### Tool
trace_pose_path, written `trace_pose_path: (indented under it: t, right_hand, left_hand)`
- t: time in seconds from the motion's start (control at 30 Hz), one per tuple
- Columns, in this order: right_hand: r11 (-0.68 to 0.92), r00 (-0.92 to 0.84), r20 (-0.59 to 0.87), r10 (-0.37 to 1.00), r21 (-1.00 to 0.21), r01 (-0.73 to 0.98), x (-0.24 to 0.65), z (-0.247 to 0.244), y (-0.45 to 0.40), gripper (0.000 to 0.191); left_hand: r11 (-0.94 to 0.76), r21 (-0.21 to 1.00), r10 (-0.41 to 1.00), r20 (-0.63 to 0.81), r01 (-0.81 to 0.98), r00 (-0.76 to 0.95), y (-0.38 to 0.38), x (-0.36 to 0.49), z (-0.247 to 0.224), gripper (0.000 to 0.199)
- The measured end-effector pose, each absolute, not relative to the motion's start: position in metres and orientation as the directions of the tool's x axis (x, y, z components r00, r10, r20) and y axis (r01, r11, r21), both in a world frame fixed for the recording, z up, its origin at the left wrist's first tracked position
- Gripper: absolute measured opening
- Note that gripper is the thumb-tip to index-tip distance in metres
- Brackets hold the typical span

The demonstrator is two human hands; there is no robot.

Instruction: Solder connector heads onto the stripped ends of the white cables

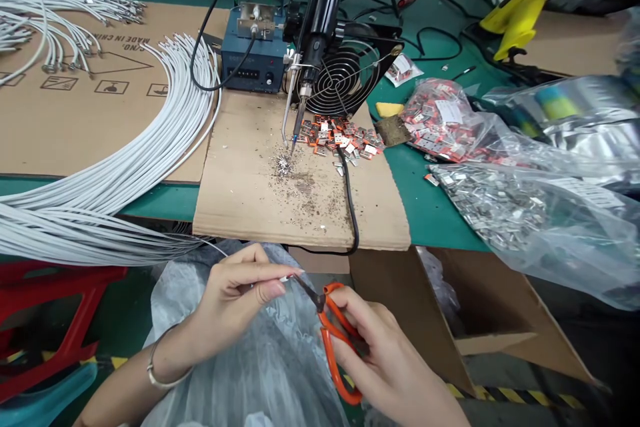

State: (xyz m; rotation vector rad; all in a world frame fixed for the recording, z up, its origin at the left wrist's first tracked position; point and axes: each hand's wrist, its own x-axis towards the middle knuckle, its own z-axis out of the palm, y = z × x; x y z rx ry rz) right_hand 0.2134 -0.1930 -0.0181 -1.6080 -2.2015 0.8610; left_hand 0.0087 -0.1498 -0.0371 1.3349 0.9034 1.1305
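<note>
My left hand (230, 293) is closed in a pinch around a white cable end (285, 278), held above the lap in front of the table edge. A thin strand of cable runs from behind this hand toward the white cable bundle (150, 140) on the left. My right hand (385, 347) grips a pair of scissors (328, 345) by the orange handles. Their dark blades point up and left, with the tips at the cable end by my left fingertips. Whether the blades touch the wire is too small to tell.
A soldering iron (314, 47) stands tip-down over a cardboard sheet (240, 207), by a blue solder station (250, 57) and a black fan (340, 80). Orange-and-silver connectors (345, 137) lie in a pile. Bags of metal parts (500, 207) sit right; an open carton (480, 293) is below.
</note>
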Motion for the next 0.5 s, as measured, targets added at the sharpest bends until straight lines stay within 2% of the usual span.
trace_pose_path:
  t: [0.3,0.5]
  right_hand:
    - [0.216,-0.347,-0.115,0.931,-0.592,0.776,0.2167,-0.0209,-0.1954,0.021]
    - [0.232,-0.358,-0.119,0.926,-0.568,0.790,0.2173,-0.0204,-0.1949,0.020]
  left_hand:
    - [-0.036,0.989,0.953,0.077,-0.142,0.294,-0.1502,0.0079,-0.0384,0.022]
    - [-0.147,0.986,0.949,0.162,-0.073,0.270,-0.1505,0.0092,-0.0389,0.026]
